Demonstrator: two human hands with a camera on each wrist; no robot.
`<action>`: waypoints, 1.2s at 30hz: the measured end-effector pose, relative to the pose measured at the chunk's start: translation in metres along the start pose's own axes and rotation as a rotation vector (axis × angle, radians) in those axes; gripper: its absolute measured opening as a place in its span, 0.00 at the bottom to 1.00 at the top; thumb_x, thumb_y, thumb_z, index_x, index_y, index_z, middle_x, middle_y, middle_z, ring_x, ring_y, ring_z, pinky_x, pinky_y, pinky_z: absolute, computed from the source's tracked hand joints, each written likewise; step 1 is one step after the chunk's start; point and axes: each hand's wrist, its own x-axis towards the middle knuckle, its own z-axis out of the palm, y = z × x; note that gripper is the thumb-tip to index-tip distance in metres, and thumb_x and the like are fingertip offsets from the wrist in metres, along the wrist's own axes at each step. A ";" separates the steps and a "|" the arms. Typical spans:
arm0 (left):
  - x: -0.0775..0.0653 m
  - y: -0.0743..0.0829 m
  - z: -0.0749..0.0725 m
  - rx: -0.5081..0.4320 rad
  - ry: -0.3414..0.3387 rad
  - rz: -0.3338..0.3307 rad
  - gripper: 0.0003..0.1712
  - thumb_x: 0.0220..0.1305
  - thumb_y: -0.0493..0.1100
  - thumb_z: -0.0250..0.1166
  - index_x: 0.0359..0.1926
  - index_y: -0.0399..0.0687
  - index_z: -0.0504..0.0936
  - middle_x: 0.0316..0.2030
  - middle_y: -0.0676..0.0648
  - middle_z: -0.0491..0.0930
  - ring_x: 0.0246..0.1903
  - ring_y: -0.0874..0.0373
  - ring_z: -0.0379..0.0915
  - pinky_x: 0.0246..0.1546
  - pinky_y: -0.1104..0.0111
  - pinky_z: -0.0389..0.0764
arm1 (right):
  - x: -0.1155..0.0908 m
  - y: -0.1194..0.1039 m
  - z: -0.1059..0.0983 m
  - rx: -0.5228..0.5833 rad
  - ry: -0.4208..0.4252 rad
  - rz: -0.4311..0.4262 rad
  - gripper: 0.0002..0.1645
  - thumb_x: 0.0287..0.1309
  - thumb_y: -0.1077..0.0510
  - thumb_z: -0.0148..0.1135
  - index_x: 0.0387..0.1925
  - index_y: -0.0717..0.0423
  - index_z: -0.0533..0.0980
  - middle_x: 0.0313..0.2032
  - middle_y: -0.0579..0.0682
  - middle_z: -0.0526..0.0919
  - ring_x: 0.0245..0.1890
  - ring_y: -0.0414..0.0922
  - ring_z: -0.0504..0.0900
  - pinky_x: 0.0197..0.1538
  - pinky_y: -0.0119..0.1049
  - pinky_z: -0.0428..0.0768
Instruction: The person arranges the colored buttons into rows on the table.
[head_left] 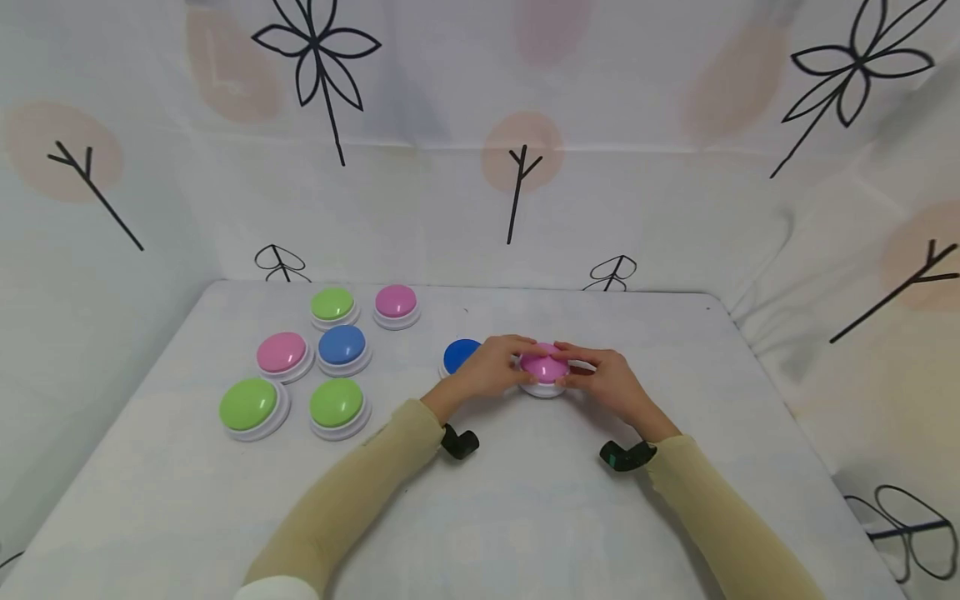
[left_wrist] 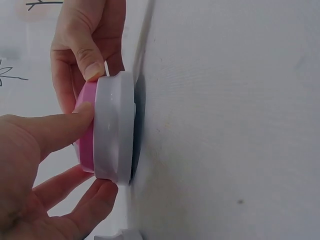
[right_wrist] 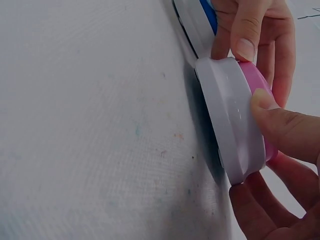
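A round push button with a pink dome (head_left: 545, 369) and a white base (left_wrist: 114, 130) is held between both hands. My left hand (head_left: 491, 367) grips it from the left, thumb on the pink dome's edge and fingers round the far side. From the right, my right hand (head_left: 611, 385) grips the same button in a like way, its thumb (right_wrist: 285, 122) at the seam of dome and base. A dark shadow lies under the base; whether it touches the table cannot be told. Just left of it, a blue push button (head_left: 459, 354) is partly hidden by my left hand.
Several more push buttons stand on the left of the white table (head_left: 525, 517): green ones (head_left: 247, 404), pink ones (head_left: 281, 352) and a blue one (head_left: 342, 345). A patterned cloth (head_left: 450, 208) hangs behind the table and at its sides.
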 end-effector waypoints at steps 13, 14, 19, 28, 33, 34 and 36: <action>0.003 0.002 0.003 0.042 0.005 -0.012 0.27 0.65 0.43 0.69 0.65 0.59 0.78 0.67 0.48 0.72 0.64 0.52 0.69 0.59 0.65 0.75 | 0.002 0.009 -0.001 0.031 -0.005 0.022 0.27 0.57 0.59 0.73 0.59 0.51 0.80 0.67 0.48 0.72 0.68 0.52 0.69 0.62 0.45 0.73; 0.003 0.002 0.002 0.041 0.004 -0.015 0.27 0.65 0.42 0.69 0.65 0.58 0.79 0.67 0.48 0.72 0.64 0.52 0.68 0.59 0.65 0.75 | 0.002 0.010 -0.001 0.034 -0.005 0.024 0.27 0.57 0.59 0.73 0.59 0.51 0.80 0.68 0.48 0.72 0.68 0.52 0.68 0.62 0.45 0.72; 0.003 0.005 0.001 0.053 0.000 -0.014 0.27 0.65 0.42 0.69 0.64 0.56 0.79 0.66 0.47 0.72 0.65 0.51 0.67 0.61 0.62 0.73 | 0.002 0.009 -0.001 0.037 -0.006 0.016 0.27 0.56 0.59 0.73 0.59 0.52 0.80 0.68 0.51 0.71 0.68 0.55 0.68 0.62 0.47 0.72; 0.003 0.006 0.000 0.073 -0.010 -0.028 0.27 0.65 0.43 0.69 0.65 0.57 0.78 0.66 0.48 0.72 0.64 0.51 0.68 0.60 0.63 0.74 | 0.003 0.008 0.000 0.033 -0.001 0.023 0.27 0.56 0.61 0.73 0.59 0.52 0.81 0.68 0.51 0.72 0.67 0.54 0.71 0.61 0.43 0.73; 0.003 0.006 0.000 0.112 -0.015 -0.057 0.27 0.65 0.44 0.69 0.65 0.59 0.78 0.66 0.49 0.72 0.66 0.51 0.65 0.64 0.58 0.70 | 0.004 0.008 0.002 0.029 0.006 0.015 0.27 0.56 0.61 0.73 0.59 0.51 0.81 0.67 0.50 0.72 0.66 0.53 0.71 0.61 0.44 0.74; 0.003 0.006 -0.001 0.121 -0.016 -0.064 0.27 0.65 0.44 0.69 0.65 0.60 0.78 0.66 0.49 0.72 0.67 0.51 0.64 0.65 0.57 0.69 | 0.005 0.008 0.003 0.031 0.006 0.014 0.28 0.56 0.61 0.73 0.59 0.51 0.80 0.67 0.50 0.72 0.66 0.52 0.71 0.61 0.44 0.74; 0.002 0.006 -0.002 0.146 -0.020 -0.072 0.27 0.66 0.45 0.69 0.66 0.61 0.77 0.67 0.50 0.72 0.68 0.51 0.63 0.67 0.55 0.66 | 0.005 0.009 0.004 0.034 0.005 0.009 0.28 0.56 0.60 0.73 0.59 0.50 0.80 0.67 0.49 0.72 0.66 0.52 0.71 0.61 0.43 0.73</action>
